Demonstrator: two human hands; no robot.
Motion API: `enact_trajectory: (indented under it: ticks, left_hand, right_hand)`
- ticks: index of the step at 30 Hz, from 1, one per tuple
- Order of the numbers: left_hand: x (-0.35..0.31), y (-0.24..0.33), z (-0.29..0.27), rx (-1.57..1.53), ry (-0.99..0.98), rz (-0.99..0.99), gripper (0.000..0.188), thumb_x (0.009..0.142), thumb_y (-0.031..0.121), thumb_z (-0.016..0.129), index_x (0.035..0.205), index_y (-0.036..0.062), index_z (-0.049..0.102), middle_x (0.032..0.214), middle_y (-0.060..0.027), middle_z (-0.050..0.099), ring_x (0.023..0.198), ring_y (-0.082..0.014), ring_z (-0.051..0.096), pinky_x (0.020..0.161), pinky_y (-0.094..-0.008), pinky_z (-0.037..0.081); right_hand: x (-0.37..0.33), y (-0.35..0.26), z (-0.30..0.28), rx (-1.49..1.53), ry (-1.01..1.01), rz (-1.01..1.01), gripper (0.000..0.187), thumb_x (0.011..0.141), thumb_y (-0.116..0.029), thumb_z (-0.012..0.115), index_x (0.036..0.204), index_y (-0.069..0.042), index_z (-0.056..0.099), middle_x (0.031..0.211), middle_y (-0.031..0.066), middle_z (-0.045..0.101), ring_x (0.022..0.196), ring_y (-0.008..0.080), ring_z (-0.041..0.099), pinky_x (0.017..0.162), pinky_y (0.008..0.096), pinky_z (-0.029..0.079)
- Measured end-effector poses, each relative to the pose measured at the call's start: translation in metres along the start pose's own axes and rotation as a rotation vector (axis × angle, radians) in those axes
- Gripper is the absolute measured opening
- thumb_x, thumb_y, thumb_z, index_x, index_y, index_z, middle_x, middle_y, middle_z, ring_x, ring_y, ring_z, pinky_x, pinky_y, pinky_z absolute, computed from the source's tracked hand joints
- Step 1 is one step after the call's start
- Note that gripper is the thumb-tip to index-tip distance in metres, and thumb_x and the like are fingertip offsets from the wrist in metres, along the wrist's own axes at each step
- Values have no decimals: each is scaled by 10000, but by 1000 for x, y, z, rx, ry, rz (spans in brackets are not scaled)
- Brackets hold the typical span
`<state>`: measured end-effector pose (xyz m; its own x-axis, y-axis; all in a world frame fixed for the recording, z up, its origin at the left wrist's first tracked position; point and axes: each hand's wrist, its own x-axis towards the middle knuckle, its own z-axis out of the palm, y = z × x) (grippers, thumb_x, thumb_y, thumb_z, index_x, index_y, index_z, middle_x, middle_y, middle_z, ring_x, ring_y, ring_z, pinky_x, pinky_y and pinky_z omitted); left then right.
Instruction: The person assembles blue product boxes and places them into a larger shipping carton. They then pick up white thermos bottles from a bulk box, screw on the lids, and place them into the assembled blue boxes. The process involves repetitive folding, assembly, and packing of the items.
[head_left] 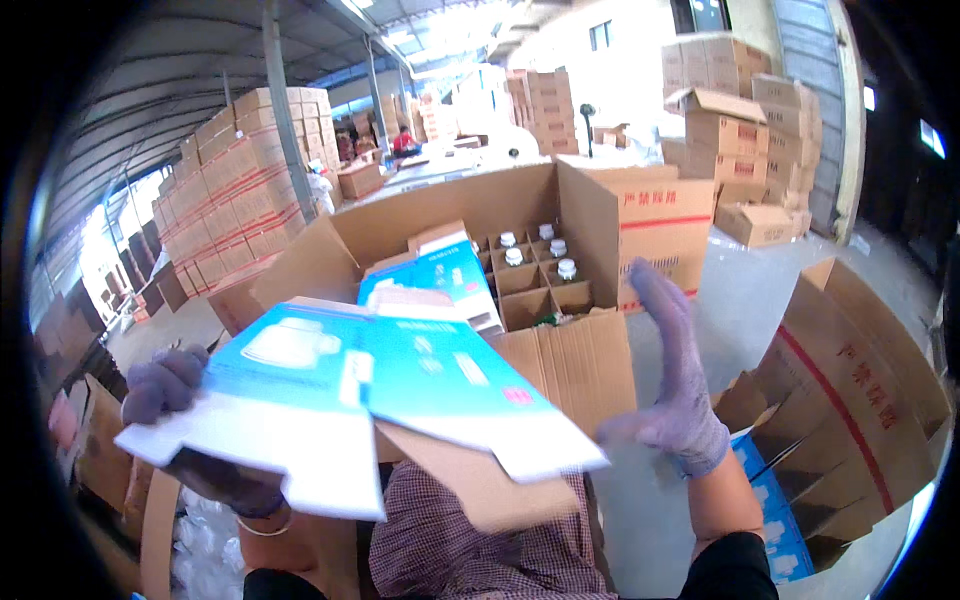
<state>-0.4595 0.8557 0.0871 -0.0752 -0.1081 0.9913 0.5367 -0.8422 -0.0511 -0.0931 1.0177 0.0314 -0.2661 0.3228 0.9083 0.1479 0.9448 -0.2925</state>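
Floor (745, 290): smooth, grey. Directly on it, right foreground: one open corrugated carton (845, 440), red-striped, flaps raised. Right background: one low corrugated carton (757, 225), beside stacked cartons (728, 136). Left background: one tall carton stack (228, 195), base partly hidden, contact unclear.

bottles (514, 257) in middle carton (590, 365) | unfolded box (455, 375) before bottles | second carton (830, 400) right | stacked cartons (235, 205) behind, left

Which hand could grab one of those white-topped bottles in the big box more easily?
Probably the right hand: it looks empty, its fingers are spread, and it is nearer the white-topped bottles. The left hand is farther away and gripping the blue-and-white carton.
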Motion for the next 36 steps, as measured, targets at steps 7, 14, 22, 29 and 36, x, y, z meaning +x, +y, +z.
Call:
enact_trajectory:
  ticks: [7, 14, 22, 29, 36]
  left_hand:
    - [53, 81, -59, -194, -249, 123, 555, 798, 340, 828, 1174, 126, 480, 836, -25, 524, 707, -145, 549, 637, -288, 437]
    - [5, 97, 36, 158, 559, -138, 525, 887, 120, 694, 1355, 11, 483, 1266, -119, 568, 1135, -208, 567, 1006, -325, 447]
    - [-53, 124, 30, -143, -423, -557, 794, 986, 689, 275, 828, 51, 721, 1301, -238, 593, 1262, -348, 518, 1076, -449, 373]
    - [-58, 85, 24, -322, -458, -810, 630, 937, 644, 537, 741, 50, 612, 758, -72, 660, 707, -195, 617, 762, -363, 506]
    - [-37, 62, 46, 302, -870, -724, 303, 858, 319, 691, 947, 34, 635, 674, -173, 626, 638, -276, 670, 587, -380, 515]
  right_hand:
    - [8, -158, -25, 731, -453, -537, 488, 864, -352, 748, 1237, -74, 600, 1333, 257, 556, 1180, 410, 593, 1022, 613, 412]
    - [-46, -199, 2, 796, -362, -90, 484, 967, -480, 557, 1213, -67, 616, 1305, 253, 596, 1181, 379, 613, 1078, 578, 386]
    - [-54, -159, 33, 227, 138, 370, 566, 930, -305, 471, 1394, 6, 378, 1227, 148, 474, 1120, 254, 473, 1011, 392, 398]
    - [-78, -127, 57, 977, 487, 484, 785, 933, -606, 548, 1424, -31, 340, 1212, 147, 515, 1155, 280, 531, 1023, 428, 435]
    - [-84, -135, 68, 274, 59, 111, 864, 832, -556, 722, 1454, -37, 423, 1288, 221, 535, 1137, 351, 578, 1008, 472, 454]
